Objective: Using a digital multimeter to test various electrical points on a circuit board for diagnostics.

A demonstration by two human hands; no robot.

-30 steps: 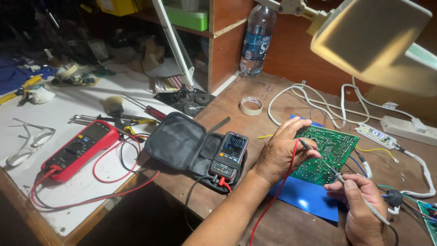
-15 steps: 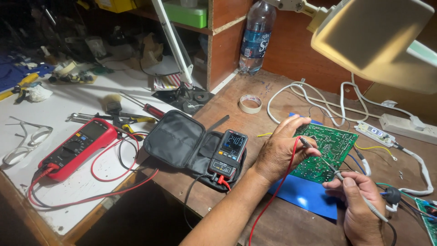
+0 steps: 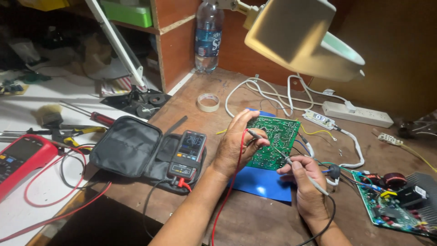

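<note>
A green circuit board (image 3: 276, 141) lies solder side up on a blue sheet (image 3: 264, 183) on the wooden bench. My left hand (image 3: 236, 143) rests on the board's left edge and pinches a red-wired test probe (image 3: 254, 133) against it. My right hand (image 3: 306, 184) holds a black-wired probe (image 3: 298, 167) like a pen, its tip on the board's lower right part. Both leads run to a small dark multimeter (image 3: 187, 154) with a lit screen, lying on an open black case (image 3: 132, 146).
A desk lamp (image 3: 300, 38) hangs over the board. A tape roll (image 3: 208, 102), water bottle (image 3: 208, 36), white power strip (image 3: 357, 114) and white cables lie behind. A second green board (image 3: 398, 200) sits at right, a red multimeter (image 3: 20, 157) and hand tools at left.
The view has shifted slightly. Both hands stay on the board, and the probes have barely moved.
</note>
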